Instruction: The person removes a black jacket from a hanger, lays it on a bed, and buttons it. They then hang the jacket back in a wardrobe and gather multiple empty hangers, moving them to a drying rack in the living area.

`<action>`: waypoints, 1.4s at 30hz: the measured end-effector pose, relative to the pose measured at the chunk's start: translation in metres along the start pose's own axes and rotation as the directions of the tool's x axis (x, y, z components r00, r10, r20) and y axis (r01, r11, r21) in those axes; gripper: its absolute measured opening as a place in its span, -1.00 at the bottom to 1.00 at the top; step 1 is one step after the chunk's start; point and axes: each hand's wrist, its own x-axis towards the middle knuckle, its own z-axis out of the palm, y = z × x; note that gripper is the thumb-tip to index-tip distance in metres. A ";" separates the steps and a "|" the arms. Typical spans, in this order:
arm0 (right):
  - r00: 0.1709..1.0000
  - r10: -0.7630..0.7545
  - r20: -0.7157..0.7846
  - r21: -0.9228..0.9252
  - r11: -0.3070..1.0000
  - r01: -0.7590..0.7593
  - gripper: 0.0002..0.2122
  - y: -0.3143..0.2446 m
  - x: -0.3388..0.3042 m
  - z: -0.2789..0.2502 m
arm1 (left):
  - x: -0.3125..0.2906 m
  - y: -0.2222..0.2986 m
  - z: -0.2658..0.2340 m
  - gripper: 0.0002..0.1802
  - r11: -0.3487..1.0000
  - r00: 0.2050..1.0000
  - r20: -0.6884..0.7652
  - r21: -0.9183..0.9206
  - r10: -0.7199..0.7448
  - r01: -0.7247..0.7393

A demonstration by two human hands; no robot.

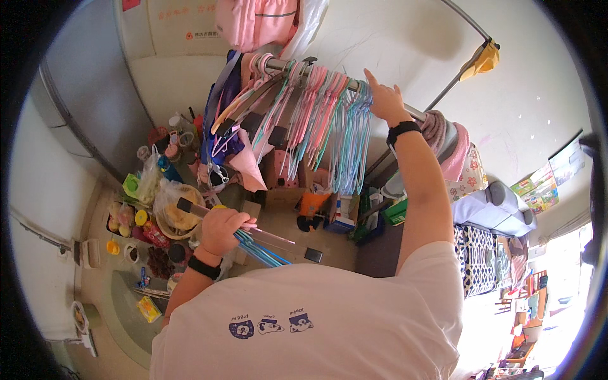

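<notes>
My left hand (220,233) is closed around a small bunch of clothes hangers (263,251), blue and pink, with dark-padded ends sticking out, held low in front of my shirt. Up at the metal clothes rail (415,113), my right hand (385,101) has its fingers stretched and apart, beside the right end of a row of light-blue hangers (351,139). Left of those hang many pink hangers (310,114) and several wider hangers with dark ends (252,120). Part of my right hand's palm side is hidden.
Towels (451,152) hang on the rail right of my hand. A pink bag (256,25) hangs above its left end. Bottles, bags and a basket (180,212) crowd the left side. Below the hangers stand a cardboard box (282,171) and an orange bag (312,204).
</notes>
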 end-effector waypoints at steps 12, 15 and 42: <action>0.947 0.056 -0.318 0.083 0.996 -0.031 -0.25 -0.006 -0.029 0.023 | 0.015 0.011 -0.004 -0.85 1.000 0.988 0.149 0.008 -0.028 0.028; 0.845 0.057 -0.532 0.065 0.998 -0.026 -0.30 -0.022 -0.057 0.015 | 0.011 0.013 -0.010 -0.87 0.998 0.982 0.176 -0.016 -0.063 0.066; 0.977 -0.208 0.045 0.988 0.155 -0.012 -0.14 -0.260 -0.359 -0.075 | 0.006 0.098 -0.074 -0.64 0.968 0.981 0.183 -0.249 0.070 -0.023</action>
